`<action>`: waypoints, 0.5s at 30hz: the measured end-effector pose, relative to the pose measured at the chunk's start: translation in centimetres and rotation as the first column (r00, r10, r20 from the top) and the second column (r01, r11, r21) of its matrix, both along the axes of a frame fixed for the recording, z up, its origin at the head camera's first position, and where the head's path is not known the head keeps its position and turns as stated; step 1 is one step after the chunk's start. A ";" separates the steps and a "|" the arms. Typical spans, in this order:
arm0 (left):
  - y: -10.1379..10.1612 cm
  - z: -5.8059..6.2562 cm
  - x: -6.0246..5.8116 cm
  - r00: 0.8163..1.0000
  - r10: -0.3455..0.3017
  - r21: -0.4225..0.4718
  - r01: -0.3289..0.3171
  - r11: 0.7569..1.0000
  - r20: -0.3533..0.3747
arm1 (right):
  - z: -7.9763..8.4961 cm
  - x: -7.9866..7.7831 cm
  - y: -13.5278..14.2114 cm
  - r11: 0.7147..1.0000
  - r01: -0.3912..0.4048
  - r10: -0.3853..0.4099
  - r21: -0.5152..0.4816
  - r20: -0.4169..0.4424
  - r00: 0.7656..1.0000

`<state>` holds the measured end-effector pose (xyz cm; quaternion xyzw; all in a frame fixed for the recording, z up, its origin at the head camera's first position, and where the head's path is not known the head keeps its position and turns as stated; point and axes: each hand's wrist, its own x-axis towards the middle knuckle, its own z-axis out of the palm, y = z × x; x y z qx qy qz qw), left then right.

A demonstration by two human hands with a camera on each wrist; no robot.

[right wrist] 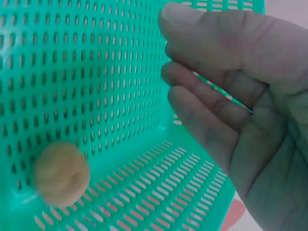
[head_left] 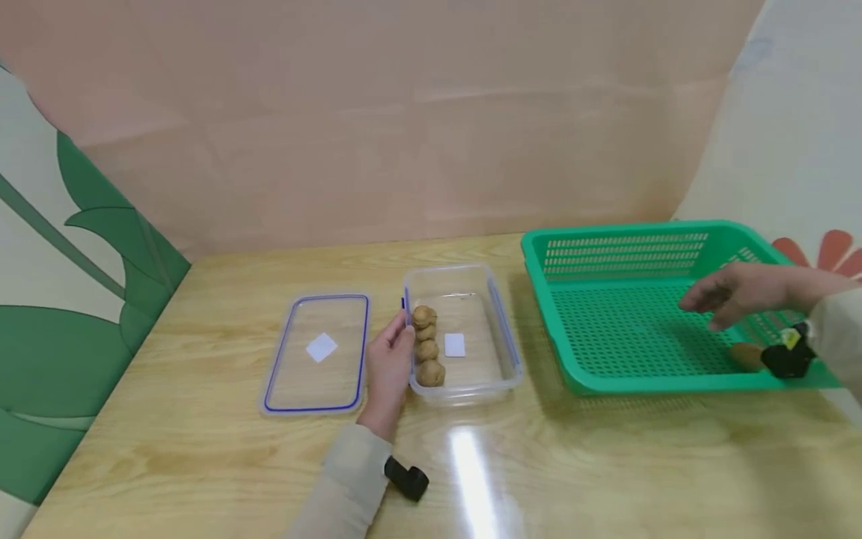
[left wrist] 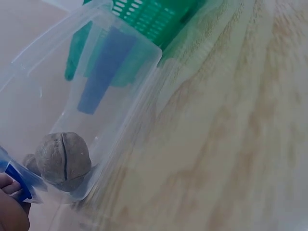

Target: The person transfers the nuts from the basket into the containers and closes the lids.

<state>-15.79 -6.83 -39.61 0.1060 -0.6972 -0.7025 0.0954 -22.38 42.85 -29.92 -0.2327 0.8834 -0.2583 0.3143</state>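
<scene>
A clear plastic food box (head_left: 503, 329) stands on the table, with several walnuts (head_left: 430, 373) in a row along its left wall. My left hand (head_left: 389, 367) grips that wall at the rim, by the blue side latch. Seen from the left wrist, the nearest walnut (left wrist: 64, 159) shows a dark seam down its shell. Over the right part of a green basket (head_left: 572, 374) hangs my right hand (head_left: 744, 293), fingers loosely bent and nothing between them. One walnut (right wrist: 61, 174) lies in a corner of the basket, apart from the right fingers; the wrist camera partly hides it in the head view.
The box's lid (head_left: 319, 385), with a blue seal, lies flat left of the left hand. White square labels mark the lid and the box. A pinkish sheet (head_left: 404, 135) rises behind the table, and the basket stands close to the right wall.
</scene>
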 end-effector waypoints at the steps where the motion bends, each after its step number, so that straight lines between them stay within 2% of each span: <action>1: -0.1 0.0 0.1 1.000 0.002 0.004 -0.002 1.000 -0.003 | 0.1 0.0 0.0 1.000 0.008 -0.009 0.016 0.004 1.000; 9: -0.9 0.0 0.3 0.999 0.033 0.011 -0.033 0.999 0.006 | 0.7 -0.1 -1.4 0.980 0.047 -0.056 0.195 0.043 0.998; 12: -1.0 -0.2 0.4 0.999 0.034 0.004 -0.034 0.999 0.016 | 0.7 0.3 -1.6 0.960 0.057 -0.068 0.274 0.032 0.997; 15: -1.0 -0.2 0.5 0.999 0.031 0.001 -0.031 1.000 0.021 | 0.7 0.8 -1.5 0.939 0.077 -0.111 0.335 0.084 0.990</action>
